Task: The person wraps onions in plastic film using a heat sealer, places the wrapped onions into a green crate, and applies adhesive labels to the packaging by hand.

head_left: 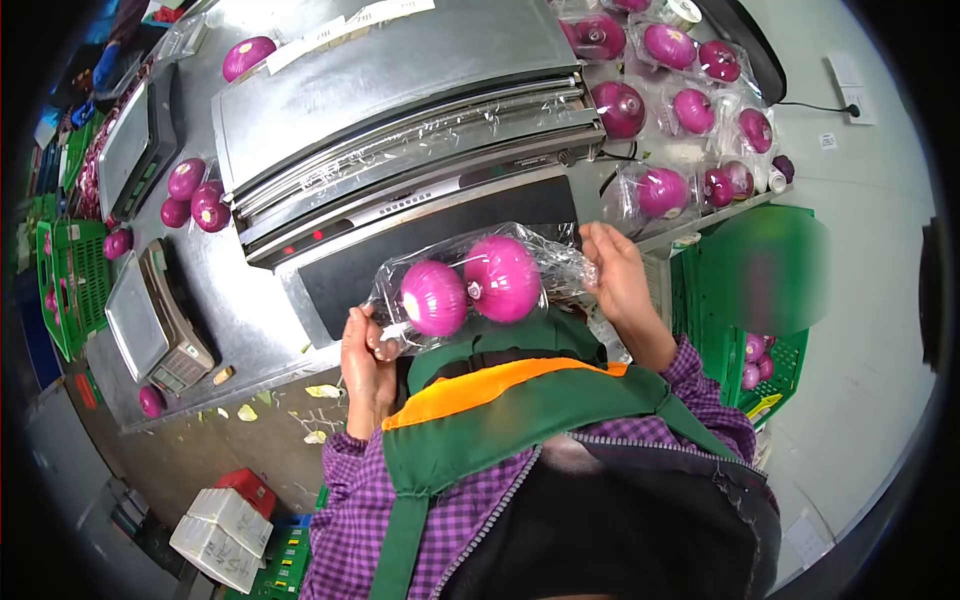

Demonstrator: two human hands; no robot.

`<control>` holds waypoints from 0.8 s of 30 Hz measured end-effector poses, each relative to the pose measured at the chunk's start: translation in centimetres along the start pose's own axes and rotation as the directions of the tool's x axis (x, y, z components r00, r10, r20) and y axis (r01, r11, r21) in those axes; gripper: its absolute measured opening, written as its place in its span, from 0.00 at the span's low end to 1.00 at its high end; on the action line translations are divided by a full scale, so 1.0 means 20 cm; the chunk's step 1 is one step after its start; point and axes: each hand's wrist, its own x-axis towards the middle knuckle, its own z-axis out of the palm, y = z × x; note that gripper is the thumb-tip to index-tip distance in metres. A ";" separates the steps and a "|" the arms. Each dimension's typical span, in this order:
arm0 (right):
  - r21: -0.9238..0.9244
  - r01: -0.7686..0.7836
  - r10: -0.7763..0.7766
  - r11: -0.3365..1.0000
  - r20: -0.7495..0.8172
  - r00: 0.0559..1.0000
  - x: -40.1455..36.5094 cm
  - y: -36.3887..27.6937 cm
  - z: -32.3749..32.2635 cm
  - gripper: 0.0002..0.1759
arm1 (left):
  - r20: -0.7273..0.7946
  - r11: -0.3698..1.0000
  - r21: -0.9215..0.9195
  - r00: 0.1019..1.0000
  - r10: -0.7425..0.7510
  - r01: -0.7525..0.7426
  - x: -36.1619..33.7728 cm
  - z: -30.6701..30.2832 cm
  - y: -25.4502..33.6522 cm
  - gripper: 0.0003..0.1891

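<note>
Close in front of the person's chest, a clear plastic bag [556,262] with two red onions [433,297] inside is stretched between both hands, just over the near edge of the steel tabletop [240,325]. The left hand [362,352] is clenched around one gathered end of the film, and the right hand [612,275] pinches the other end between fingers and thumb. The onions look firm and fairly heavy for such thin film, which is probably slick and easy to tear, so the bunched ends seem the safest places to grip, with the weight hanging between them. Just beyond the bag lies the dark plate of a wrapping machine [400,110], with film drawn across its rollers. A scale [150,320] stands near the left edge of the tabletop, with loose onions [195,195] behind it. Wrapped onions [680,110] are crowded in the far right corner, and a green crate [775,365] stands below the right edge.
</note>
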 end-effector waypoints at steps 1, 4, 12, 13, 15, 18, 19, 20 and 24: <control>0.024 0.008 -0.010 1.000 0.083 0.996 0.01 -0.01 -0.03 0.13 | -0.025 0.999 -0.009 0.998 0.052 -0.052 0.00 0.01 0.02 0.12; 0.001 -0.048 0.048 0.999 0.128 0.991 -0.04 -0.07 -0.06 0.15 | -0.038 0.997 0.001 0.997 0.073 -0.073 -0.05 -0.01 0.07 0.11; -0.293 -0.050 0.123 0.955 0.237 0.964 -0.05 -0.10 -0.19 0.16 | -0.108 0.993 0.119 0.994 -0.013 0.026 -0.12 -0.14 0.13 0.13; -0.257 -0.031 0.083 0.966 0.192 0.978 -0.06 -0.09 -0.21 0.16 | -0.154 0.990 0.136 0.988 -0.017 0.038 -0.13 -0.16 0.12 0.11; -0.237 -0.040 0.061 0.971 0.081 0.995 -0.05 -0.01 -0.24 0.15 | -0.162 0.972 0.203 0.983 -0.082 0.114 -0.07 -0.31 0.02 0.10; -0.394 -0.019 0.109 0.919 0.209 0.972 0.13 0.38 -0.38 0.13 | -0.053 0.895 0.333 0.953 -0.297 0.297 0.11 -0.44 -0.21 0.08; -0.550 0.034 0.127 0.834 0.252 0.959 0.18 0.51 -0.37 0.12 | -0.137 0.886 0.353 0.954 -0.269 0.300 0.08 -0.21 -0.22 0.09; -0.684 0.099 0.147 0.723 0.292 0.945 0.23 0.61 -0.30 0.12 | -0.038 0.745 0.626 0.963 -0.265 0.230 0.12 -0.24 -0.25 0.12; -0.300 0.325 -0.028 0.897 0.696 0.718 0.10 0.59 0.02 0.17 | 0.369 0.846 0.533 0.898 -0.237 0.004 0.18 0.00 -0.33 0.14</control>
